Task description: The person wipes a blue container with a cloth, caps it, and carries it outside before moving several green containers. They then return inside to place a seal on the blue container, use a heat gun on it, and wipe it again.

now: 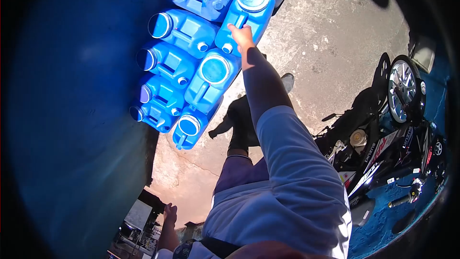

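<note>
Several blue plastic jerrycans (184, 62) lie stacked in two rows against a blue wall (72, 115). My right hand (242, 36) stretches out from a light blue sleeve and rests on one jerrycan (256, 12) of the right row. Its fingertips touch the base of that can's handle, with the fingers extended rather than wrapped around it. My left hand (168, 213) hangs low beside my hip, near the wall's edge, and holds nothing. A dark watch (183, 250) is on that wrist.
A black motorcycle (383, 153) is parked at the right, its wheel (402, 91) towards the top. Cracked concrete ground (330, 43) lies between it and the cans. My dark shoes (238, 139) stand just right of the can stack.
</note>
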